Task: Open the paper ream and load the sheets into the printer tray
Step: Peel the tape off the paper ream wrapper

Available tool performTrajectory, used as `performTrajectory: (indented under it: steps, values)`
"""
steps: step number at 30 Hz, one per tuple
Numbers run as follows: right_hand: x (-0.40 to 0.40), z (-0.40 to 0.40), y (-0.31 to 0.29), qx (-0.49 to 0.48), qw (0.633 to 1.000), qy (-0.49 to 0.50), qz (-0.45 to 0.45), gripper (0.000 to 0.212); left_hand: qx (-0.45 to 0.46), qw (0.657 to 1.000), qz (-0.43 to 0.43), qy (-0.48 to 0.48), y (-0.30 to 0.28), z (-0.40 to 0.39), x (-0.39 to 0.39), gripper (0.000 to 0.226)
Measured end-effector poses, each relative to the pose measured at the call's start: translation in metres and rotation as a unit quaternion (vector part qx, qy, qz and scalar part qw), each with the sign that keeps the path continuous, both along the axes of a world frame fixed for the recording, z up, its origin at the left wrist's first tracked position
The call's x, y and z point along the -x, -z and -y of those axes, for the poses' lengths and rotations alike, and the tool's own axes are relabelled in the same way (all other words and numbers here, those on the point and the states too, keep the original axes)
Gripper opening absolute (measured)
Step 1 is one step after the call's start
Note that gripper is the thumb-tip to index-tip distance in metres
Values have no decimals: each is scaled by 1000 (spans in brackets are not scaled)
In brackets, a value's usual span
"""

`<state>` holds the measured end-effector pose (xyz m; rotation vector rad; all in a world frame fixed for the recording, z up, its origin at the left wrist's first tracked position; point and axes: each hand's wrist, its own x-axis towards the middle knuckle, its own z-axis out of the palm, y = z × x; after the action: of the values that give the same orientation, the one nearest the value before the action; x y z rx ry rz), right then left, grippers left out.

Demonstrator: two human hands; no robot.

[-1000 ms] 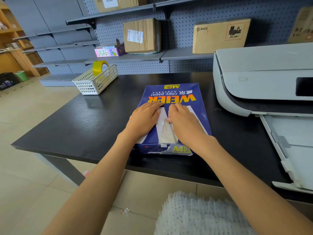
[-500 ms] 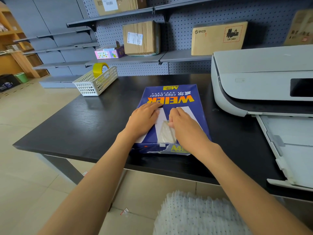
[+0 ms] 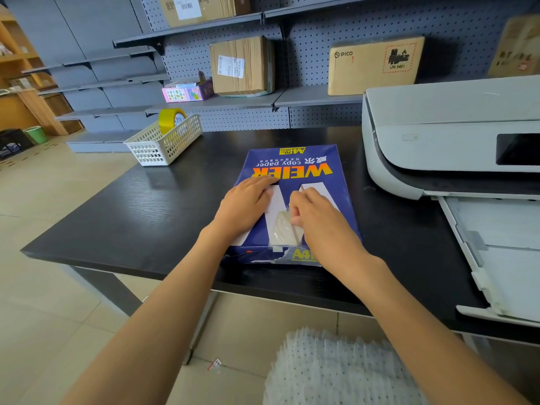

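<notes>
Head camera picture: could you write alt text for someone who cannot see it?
Two bare hands work on a blue paper ream lying on a black table: the left hand rests flat on it, the right hand picks at its taped seam. A white printer with an open tray stands on the right.

Two bare forearms, no sleeves in view, no watch or bands at the wrists. Left hand (image 3: 244, 204) and right hand (image 3: 317, 217) bare too: no gloves, no rings to be seen. Short nails, unpainted as far as can be told. Near bottom edge, a white garment (image 3: 336, 372), pleated or ruffled in fine ridges, dotted all over with small dark specks.
</notes>
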<state>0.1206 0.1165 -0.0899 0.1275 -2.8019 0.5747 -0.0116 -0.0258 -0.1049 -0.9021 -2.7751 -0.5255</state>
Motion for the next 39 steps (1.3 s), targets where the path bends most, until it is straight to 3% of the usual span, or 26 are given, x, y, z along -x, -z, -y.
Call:
performTrajectory:
  steps: [17,26,30,39]
  values:
    - [-17,-2,3,-4,999,-4,-32,31,0,1000,5,-2,2,1,2,42]
    - [-30,-1,-2,-23,1000,-6,-1,26,0,1000,6,-3,1,-1,2,42]
    - [-34,-1,-3,-20,1000,-8,0,39,-1,1000,9,-7,1,0,2,42]
    - [-40,-1,-2,-5,1000,-12,-10,25,-2,1000,4,-5,0,0,3,41]
